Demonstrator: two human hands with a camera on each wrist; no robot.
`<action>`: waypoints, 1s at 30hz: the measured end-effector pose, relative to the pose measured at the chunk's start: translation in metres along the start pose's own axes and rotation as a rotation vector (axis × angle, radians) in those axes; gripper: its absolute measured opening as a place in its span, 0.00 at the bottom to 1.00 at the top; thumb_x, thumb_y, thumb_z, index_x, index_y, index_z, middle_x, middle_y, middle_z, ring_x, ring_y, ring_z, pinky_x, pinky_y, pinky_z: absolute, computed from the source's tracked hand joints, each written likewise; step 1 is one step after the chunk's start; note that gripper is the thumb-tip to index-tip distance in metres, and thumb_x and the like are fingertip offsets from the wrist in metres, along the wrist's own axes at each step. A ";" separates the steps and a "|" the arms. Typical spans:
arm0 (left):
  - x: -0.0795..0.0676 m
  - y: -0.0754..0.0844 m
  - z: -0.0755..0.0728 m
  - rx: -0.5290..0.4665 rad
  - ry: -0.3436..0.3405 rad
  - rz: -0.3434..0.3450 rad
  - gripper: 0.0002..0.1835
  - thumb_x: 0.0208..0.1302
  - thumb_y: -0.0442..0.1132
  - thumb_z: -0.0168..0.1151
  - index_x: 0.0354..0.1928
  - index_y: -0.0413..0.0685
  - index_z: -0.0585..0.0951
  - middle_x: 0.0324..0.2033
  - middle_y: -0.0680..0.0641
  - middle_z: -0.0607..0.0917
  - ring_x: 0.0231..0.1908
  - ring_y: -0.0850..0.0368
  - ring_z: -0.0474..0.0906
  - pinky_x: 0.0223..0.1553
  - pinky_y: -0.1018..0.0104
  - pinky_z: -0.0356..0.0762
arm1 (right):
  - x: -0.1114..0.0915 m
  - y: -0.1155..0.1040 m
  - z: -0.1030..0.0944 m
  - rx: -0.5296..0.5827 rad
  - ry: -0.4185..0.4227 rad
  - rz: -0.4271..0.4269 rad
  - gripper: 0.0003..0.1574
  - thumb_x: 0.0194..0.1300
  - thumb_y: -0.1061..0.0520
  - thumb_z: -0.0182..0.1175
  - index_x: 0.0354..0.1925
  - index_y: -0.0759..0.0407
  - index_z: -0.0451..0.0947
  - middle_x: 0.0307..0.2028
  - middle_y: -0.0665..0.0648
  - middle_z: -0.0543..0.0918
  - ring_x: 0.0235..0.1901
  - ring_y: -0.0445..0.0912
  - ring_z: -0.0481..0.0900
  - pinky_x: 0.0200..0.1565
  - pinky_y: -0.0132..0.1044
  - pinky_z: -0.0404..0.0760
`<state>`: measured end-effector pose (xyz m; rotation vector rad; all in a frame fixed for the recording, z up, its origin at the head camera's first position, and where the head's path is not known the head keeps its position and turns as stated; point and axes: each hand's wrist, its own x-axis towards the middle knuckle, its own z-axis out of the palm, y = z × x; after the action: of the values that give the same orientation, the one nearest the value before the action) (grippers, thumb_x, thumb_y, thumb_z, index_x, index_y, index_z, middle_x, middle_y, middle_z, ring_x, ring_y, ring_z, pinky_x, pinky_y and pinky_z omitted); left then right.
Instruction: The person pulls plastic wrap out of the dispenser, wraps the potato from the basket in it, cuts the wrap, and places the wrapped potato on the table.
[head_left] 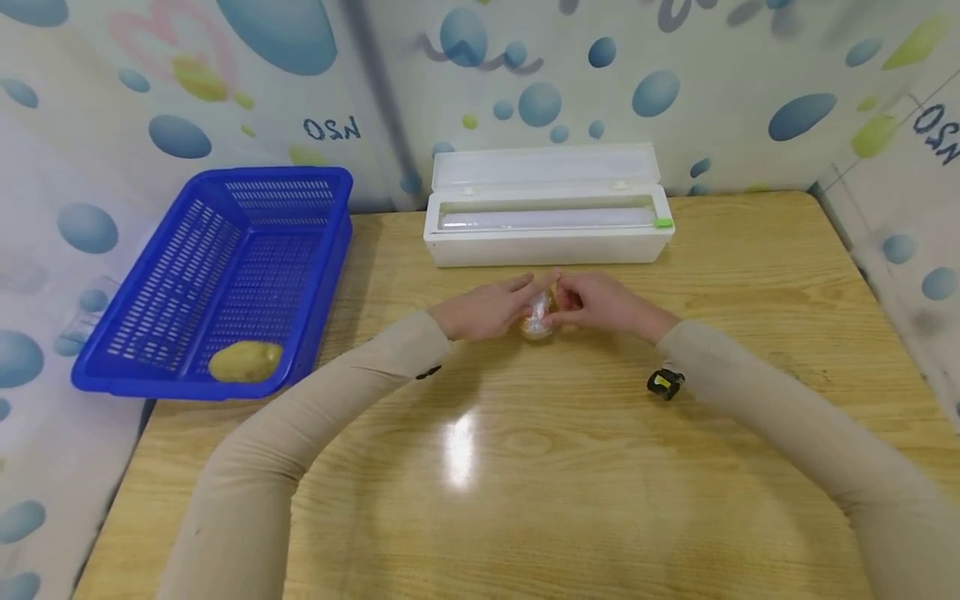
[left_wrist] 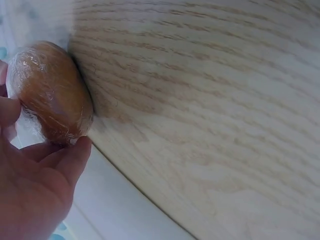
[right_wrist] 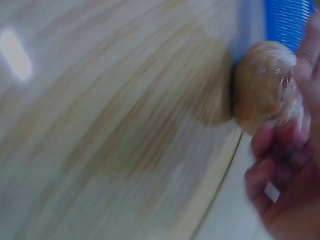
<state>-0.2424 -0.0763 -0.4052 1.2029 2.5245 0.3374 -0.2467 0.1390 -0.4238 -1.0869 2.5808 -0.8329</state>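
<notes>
A potato (head_left: 537,321) wrapped in clear plastic wrap rests on the wooden table, held between both hands. The left hand (head_left: 487,310) reaches over it from the left. In the left wrist view, that hand's fingers and thumb bend about one side and end of the wrapped potato (left_wrist: 57,92). From the other side, the right hand (head_left: 603,302) has its fingertips curled at the film on the potato. The right wrist view shows loose, shiny plastic wrap (right_wrist: 292,97) by these fingers; their exact hold is blurred.
Just behind the hands stands an open white box (head_left: 551,248) with a roll of plastic wrap (head_left: 551,218) and a green slider at its right end. On the left, a blue basket (head_left: 311,333) holds another potato (head_left: 246,362). The patterned wall borders the table's back.
</notes>
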 end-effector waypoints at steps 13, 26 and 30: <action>0.003 -0.010 -0.001 0.004 -0.067 0.013 0.27 0.70 0.47 0.30 0.69 0.57 0.43 0.65 0.37 0.52 0.59 0.44 0.60 0.58 0.57 0.56 | -0.007 -0.012 0.004 -0.620 0.142 -0.472 0.17 0.51 0.52 0.66 0.31 0.56 0.68 0.27 0.54 0.77 0.22 0.46 0.76 0.19 0.35 0.71; 0.003 -0.009 0.000 -0.030 -0.064 0.030 0.27 0.71 0.47 0.29 0.69 0.56 0.43 0.65 0.38 0.52 0.61 0.46 0.54 0.60 0.58 0.52 | 0.003 -0.014 -0.005 -0.395 -0.021 -0.428 0.08 0.55 0.52 0.62 0.31 0.54 0.74 0.32 0.49 0.79 0.23 0.40 0.74 0.26 0.35 0.74; 0.002 -0.008 0.000 -0.045 -0.055 0.059 0.26 0.71 0.45 0.32 0.69 0.52 0.46 0.65 0.38 0.52 0.62 0.47 0.52 0.60 0.59 0.51 | 0.012 -0.021 -0.009 -0.261 -0.145 -0.267 0.06 0.53 0.51 0.63 0.26 0.50 0.76 0.26 0.44 0.78 0.24 0.38 0.73 0.29 0.34 0.73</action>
<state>-0.2492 -0.0797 -0.4088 1.2540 2.4256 0.3681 -0.2460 0.1224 -0.4039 -1.5307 2.5053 -0.4529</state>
